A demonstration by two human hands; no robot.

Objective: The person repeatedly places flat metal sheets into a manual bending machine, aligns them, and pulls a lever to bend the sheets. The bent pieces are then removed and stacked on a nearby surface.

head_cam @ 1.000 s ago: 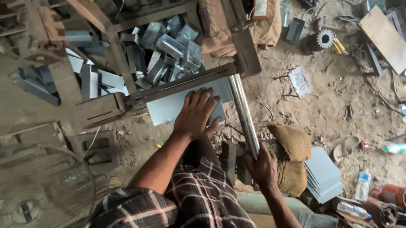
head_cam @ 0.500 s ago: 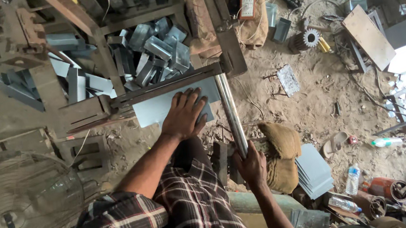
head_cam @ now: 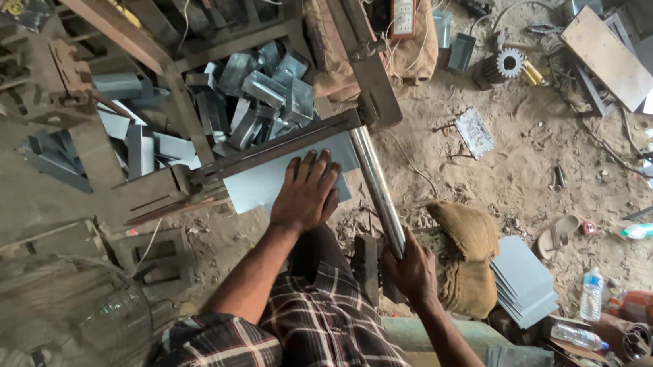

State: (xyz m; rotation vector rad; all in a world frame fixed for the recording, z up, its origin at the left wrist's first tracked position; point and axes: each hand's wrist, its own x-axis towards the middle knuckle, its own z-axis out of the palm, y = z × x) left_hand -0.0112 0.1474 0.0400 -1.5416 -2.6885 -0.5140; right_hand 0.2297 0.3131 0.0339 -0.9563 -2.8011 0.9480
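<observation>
Sandy floor (head_cam: 518, 181) beside sheet (head_cam: 263, 185) edge

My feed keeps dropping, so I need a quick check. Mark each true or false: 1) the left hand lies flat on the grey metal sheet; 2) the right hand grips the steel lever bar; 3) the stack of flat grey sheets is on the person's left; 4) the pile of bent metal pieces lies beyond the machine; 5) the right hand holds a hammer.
1) True: the left hand presses flat on the grey metal sheet.
2) True: the right hand is closed round the lower end of the steel lever bar.
3) False: the stack of flat grey sheets lies on the ground to the person's right.
4) True: the bent metal pieces are heaped beyond the machine.
5) False: it holds only the bar.
</observation>
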